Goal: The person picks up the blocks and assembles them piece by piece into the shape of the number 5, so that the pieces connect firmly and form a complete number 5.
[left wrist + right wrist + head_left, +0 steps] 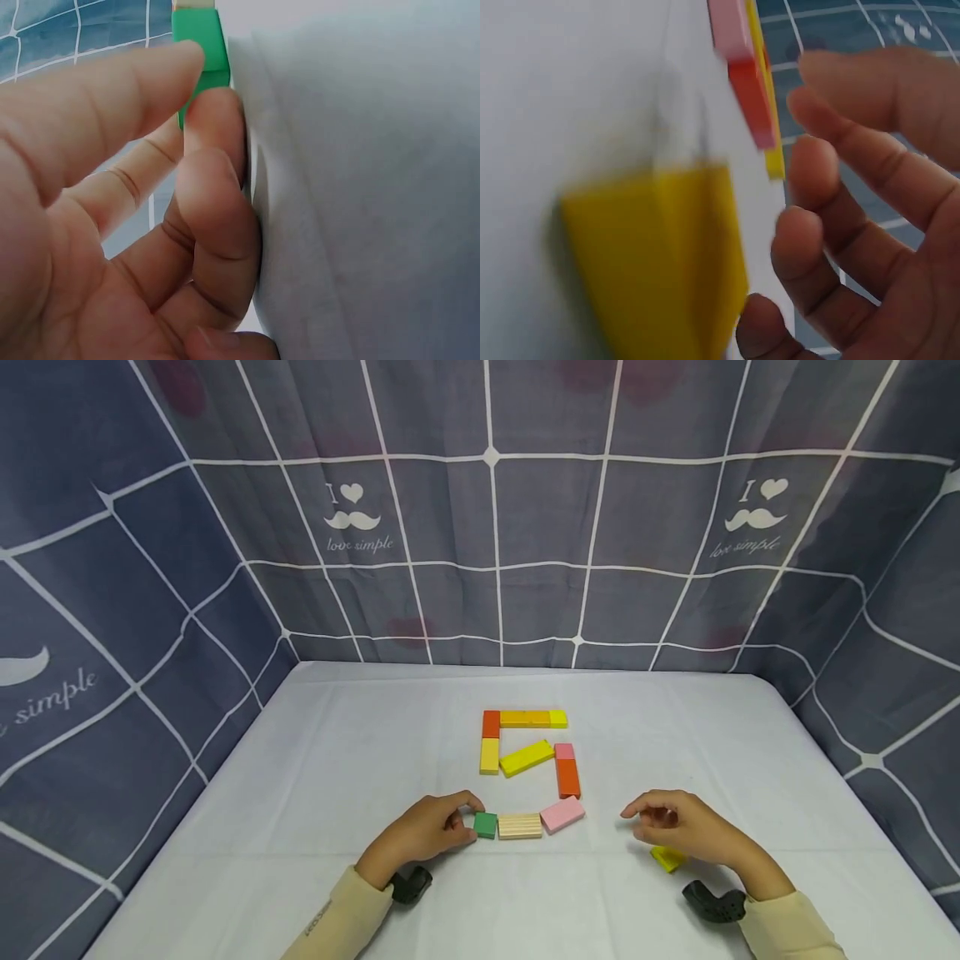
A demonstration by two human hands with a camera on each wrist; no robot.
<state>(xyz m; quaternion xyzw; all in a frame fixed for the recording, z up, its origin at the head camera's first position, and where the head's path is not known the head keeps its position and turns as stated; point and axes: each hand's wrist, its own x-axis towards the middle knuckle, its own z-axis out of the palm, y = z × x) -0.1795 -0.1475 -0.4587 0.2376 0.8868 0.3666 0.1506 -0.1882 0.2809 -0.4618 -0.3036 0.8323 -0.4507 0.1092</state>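
Note:
My left hand (429,828) has its index finger and thumb at the left end of a small green block (485,825), holding it against the table. In the left wrist view, fingertips overlap that green block (201,45), and the other fingers curl beside the cloth. To its right lie a ribbed wooden block (520,826) and a tilted pink block (562,815). The right hand (686,827) hovers with loosely bent fingers, nothing between them. Beneath it lies a yellow block (667,858), partly hidden in the head view and blurred in the right wrist view.
Farther back, red (491,724), amber (525,719) and yellow (489,757) blocks form a corner. A slanted yellow block (527,758) reaches toward a small pink block (564,751) and an orange one (567,778). Grid-patterned curtains (540,510) surround the white table (360,743).

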